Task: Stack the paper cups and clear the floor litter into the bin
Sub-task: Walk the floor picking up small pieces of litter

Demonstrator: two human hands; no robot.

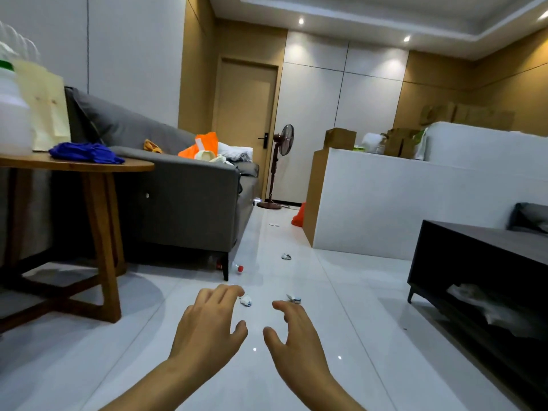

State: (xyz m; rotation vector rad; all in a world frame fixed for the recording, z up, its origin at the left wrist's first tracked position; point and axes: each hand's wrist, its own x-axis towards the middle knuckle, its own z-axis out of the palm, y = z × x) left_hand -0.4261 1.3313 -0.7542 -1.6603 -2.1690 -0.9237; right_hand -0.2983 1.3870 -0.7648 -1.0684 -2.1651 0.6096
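No text, brand, number or sign is legible in this view. The red label on the plastic bottle [234, 266], lying on the floor by the sofa [184, 197], is too blurred to read. The bluish print on the crumpled paper scrap [245, 300] is too small to read. The faint markings on the stacked cardboard boxes [462, 114] at the far wall cannot be made out.
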